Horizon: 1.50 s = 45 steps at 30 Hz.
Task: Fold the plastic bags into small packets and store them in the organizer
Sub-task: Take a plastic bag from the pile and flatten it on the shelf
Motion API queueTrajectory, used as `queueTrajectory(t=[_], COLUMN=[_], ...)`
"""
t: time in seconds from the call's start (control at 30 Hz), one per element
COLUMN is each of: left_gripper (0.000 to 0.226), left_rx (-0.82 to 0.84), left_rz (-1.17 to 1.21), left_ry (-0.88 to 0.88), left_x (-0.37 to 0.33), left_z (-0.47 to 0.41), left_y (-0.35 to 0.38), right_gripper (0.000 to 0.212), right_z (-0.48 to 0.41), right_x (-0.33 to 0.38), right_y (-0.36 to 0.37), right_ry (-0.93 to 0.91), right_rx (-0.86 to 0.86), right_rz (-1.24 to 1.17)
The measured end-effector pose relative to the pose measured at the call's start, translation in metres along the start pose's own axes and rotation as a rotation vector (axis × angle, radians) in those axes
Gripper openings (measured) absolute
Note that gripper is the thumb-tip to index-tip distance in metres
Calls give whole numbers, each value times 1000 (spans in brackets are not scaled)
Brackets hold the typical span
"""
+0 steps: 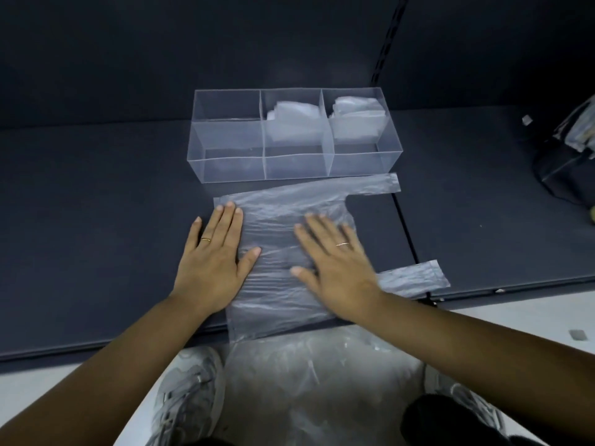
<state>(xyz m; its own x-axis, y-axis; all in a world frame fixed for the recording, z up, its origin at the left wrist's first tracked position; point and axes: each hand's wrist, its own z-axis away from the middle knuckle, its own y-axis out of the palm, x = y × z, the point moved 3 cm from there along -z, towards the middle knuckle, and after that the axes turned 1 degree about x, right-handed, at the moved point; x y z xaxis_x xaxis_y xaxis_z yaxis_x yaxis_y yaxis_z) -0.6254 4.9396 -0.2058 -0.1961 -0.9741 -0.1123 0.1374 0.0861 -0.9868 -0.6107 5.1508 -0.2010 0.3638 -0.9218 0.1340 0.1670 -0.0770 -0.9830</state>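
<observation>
Head view: both hands, left (215, 259) and right (335, 265), lie flat and spread, grasping nothing, pressing the bag (277, 252) on the shelf (96, 220) before the organizer (289, 136). Slippery film may wrinkle or slide off the front edge.

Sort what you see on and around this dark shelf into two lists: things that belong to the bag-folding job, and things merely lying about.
Belongs to the job:
- flat plastic bag under both palms
- left hand, right hand
- clear organizer
- folded packets in its middle and right compartments
- loose bags by the shoes

Lying about:
- dark bag at far right
</observation>
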Motion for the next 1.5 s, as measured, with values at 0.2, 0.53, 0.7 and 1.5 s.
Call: queueTrajectory(t=[0.2,0.53,0.7,1.5], left_gripper=[79,40,29,27], left_rx=[10,-213,-245,-90], left_rz=[-49,132,421,1018], left_ry=[3,515,430,-488], left_x=[-2,-26,-36,65], left_z=[11,111,107,-5], left_y=[-13,-3,-29,-54], right_gripper=[77,74,43,12], right_z=[53,62,58,-25], right_x=[-87,28,45,-141], right_y=[-14,-21,-20,-63], right_ry=[364,-288,-316,507], right_rx=[-75,27,-75,-144], right_rz=[46,-297,-353,-832])
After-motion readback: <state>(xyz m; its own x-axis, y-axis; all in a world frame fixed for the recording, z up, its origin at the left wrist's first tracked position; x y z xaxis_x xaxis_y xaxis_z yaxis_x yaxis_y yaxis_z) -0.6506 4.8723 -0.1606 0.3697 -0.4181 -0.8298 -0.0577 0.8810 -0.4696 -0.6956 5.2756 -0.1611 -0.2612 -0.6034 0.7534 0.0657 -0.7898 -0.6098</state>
